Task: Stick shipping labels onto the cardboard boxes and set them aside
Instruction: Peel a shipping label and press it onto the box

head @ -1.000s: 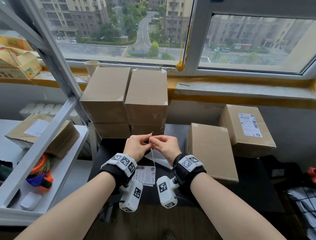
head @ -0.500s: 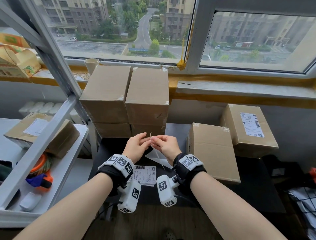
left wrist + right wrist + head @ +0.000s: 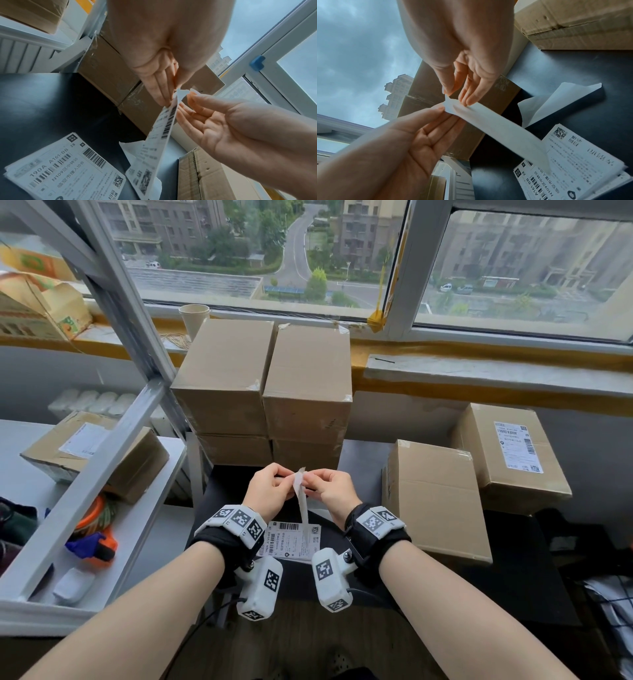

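Both hands meet above the black table (image 3: pixel 513 577), in front of the stacked boxes (image 3: pixel 267 392). My left hand (image 3: pixel 289 482) and right hand (image 3: pixel 310 482) pinch the top corner of one shipping label (image 3: pixel 302 501), which hangs down edge-on. In the left wrist view the label (image 3: pixel 154 142) shows its printed barcode side, and its top corner splits into two small flaps between the left hand (image 3: pixel 172 93) and right hand (image 3: pixel 186 102). The right wrist view shows the label's blank back (image 3: pixel 496 127). A plain cardboard box (image 3: pixel 435 501) lies just right of my hands.
A stack of printed labels (image 3: pixel 294 542) lies on the table under my wrists, with a loose white backing sheet (image 3: pixel 556 101) beside it. A labelled box (image 3: pixel 510 457) leans at the far right. A metal shelf (image 3: pixel 85 508) with a box and tape stands at the left.
Both hands stay together at the label's top corner, fingers working it. The label now hangs straighter down between the wrists.
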Demonstrator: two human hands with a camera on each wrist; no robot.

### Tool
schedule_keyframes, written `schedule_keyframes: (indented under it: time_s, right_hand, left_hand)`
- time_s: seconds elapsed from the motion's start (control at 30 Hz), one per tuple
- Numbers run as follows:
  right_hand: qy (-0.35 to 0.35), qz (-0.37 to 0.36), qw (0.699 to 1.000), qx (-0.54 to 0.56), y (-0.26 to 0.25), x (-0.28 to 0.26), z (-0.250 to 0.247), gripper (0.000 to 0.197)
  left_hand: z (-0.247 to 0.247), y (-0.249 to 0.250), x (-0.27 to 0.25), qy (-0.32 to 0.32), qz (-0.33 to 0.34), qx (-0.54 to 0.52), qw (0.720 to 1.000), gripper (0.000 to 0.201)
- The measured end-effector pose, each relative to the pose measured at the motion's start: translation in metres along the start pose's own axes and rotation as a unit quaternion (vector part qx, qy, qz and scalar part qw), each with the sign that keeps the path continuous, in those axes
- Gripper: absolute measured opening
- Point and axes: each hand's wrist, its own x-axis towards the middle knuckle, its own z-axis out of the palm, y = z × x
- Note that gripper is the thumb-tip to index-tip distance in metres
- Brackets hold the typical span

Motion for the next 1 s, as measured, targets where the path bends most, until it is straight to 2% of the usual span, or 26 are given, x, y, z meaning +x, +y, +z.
schedule_keyframes:
  time_s: [0.23,0.37,0.53,0.67,0.83,0.93,1.0]
  right_hand:
    - [0.081,0.070,0.994,-0.010,0.012,0.004,0.000,0.014]
    - [0.134,0.089,0.987,-0.024,0.023,0.005,-0.007,0.012]
    - [0.211,0.140,0.966,-0.044,0.049,0.015,-0.015,0.023]
    - [0.277,0.165,0.944,-0.065,0.066,0.021,-0.025,0.025]
    - [0.310,0.177,0.928,-0.106,0.080,0.023,-0.030,0.021]
    - [0.309,0.184,0.924,-0.132,0.111,0.039,-0.039,0.020]
    - [0.296,0.174,0.926,-0.158,0.096,0.027,-0.028,0.017]
  left_hand:
    - [-0.014,-0.009,0.001,0.073,-0.017,0.038,0.996,0.005]
    - [-0.026,-0.019,0.001,0.095,-0.035,0.035,0.994,0.012]
    - [-0.041,-0.032,-0.001,0.123,-0.064,0.009,0.990,0.012]
    - [-0.057,-0.045,-0.002,0.168,-0.083,0.011,0.982,0.007]
    - [-0.074,-0.055,-0.003,0.198,-0.095,0.028,0.975,0.008]
    - [-0.080,-0.059,-0.006,0.204,-0.103,0.025,0.973,0.007]
    - [-0.083,-0.059,-0.007,0.203,-0.109,0.019,0.973,0.007]
